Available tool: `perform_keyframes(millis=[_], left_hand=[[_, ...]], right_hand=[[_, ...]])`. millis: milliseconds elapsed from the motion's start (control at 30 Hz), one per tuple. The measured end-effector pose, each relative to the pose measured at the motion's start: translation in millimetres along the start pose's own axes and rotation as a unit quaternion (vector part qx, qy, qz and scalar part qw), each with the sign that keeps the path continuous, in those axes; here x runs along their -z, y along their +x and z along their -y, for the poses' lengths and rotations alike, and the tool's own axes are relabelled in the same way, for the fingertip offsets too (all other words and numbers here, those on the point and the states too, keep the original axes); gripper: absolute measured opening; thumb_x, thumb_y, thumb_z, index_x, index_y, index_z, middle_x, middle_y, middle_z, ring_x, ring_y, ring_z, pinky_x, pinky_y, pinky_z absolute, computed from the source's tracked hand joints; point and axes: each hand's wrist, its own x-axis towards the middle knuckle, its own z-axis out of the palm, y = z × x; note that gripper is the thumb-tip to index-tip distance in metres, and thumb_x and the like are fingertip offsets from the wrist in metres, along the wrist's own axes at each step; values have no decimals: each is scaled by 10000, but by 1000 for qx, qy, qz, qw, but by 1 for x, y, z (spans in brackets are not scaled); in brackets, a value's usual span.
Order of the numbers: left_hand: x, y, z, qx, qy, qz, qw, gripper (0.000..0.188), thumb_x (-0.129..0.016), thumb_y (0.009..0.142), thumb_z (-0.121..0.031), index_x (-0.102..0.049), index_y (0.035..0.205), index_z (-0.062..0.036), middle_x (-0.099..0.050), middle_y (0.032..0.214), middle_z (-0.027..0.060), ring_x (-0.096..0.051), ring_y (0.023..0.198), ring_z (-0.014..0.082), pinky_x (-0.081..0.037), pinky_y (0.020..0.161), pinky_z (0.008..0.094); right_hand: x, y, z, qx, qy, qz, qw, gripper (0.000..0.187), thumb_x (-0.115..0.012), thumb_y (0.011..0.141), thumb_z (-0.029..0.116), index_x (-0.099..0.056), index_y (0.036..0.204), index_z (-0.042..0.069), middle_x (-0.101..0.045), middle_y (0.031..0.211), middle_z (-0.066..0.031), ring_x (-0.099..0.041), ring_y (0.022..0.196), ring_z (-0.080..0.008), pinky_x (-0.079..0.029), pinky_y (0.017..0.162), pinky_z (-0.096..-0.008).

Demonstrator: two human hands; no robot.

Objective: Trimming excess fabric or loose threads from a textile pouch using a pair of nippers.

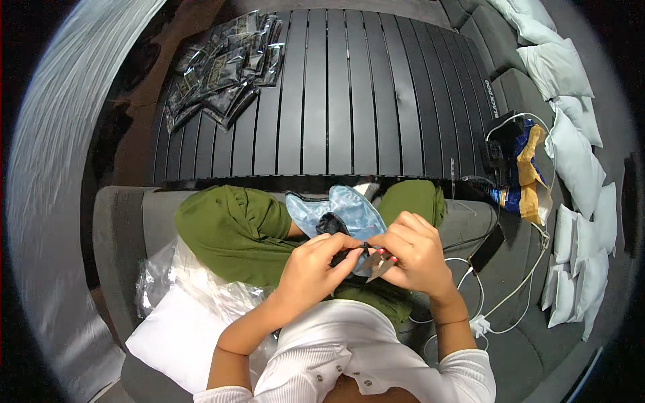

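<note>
Between my knees lies a light blue, shiny cloth piece (349, 208) with black edging and a bunched dark part. My left hand (312, 265) is closed in a pinch on the black edging at its near end. Close against it, my right hand (413, 252) pinches the same dark bit, fingertips almost touching the left ones. A small grey, pointed, blade-like piece (381, 269) sticks out below my right fingers; its kind cannot be made out. The fingers hide just how the black edging is gripped.
A black slatted table (349, 87) stands ahead, with a pile of dark plastic-wrapped packets (225, 67) at its far left. Beside me on the grey sofa are a white pillow (178, 336), clear plastic, a phone (487, 248) and white cables. Several pale cushions (578, 148) line the right.
</note>
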Motion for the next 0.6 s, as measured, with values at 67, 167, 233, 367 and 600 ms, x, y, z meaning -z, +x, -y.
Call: perform_keyframes(millis=[67,167,233,367,600], left_hand=[[-1,0,2,-33,32,-4,999,90,-646,729,-46,-621,801,0,-623,725,82,-588,629,170,-463,527,255],[-3,0,9,-71,34,-13,997,95,-647,727,-42,-613,804,1,-617,732,90,-582,628,189,-460,530,267],[-3,-1,8,-61,28,-8,998,101,-647,723,-34,-612,811,1,-619,743,87,-583,631,176,-456,536,256],[1,1,0,32,-65,44,996,109,-647,731,-19,-603,827,7,-624,751,57,-574,654,106,-441,562,215],[2,0,13,171,-380,67,907,131,-619,774,-10,-547,883,-1,-605,732,11,-541,676,32,-420,590,162]], right_hand=[[0,1,1,-5,8,-5,1000,179,-658,551,123,-599,710,67,-465,574,-36,-456,573,-213,-369,527,-309],[-2,0,0,-5,-8,4,1000,173,-652,551,109,-595,708,63,-469,576,-39,-455,573,-213,-369,527,-309],[-2,1,-1,-10,-8,0,1000,173,-640,545,93,-590,706,55,-474,586,-44,-454,574,-217,-369,527,-307],[2,-2,-4,-34,6,-24,999,169,-624,579,67,-579,739,41,-495,596,-51,-462,578,-193,-378,539,-284],[16,-27,16,-357,570,-16,740,298,-392,894,285,-384,920,-12,-518,561,-193,-536,432,-250,-421,381,-307]])
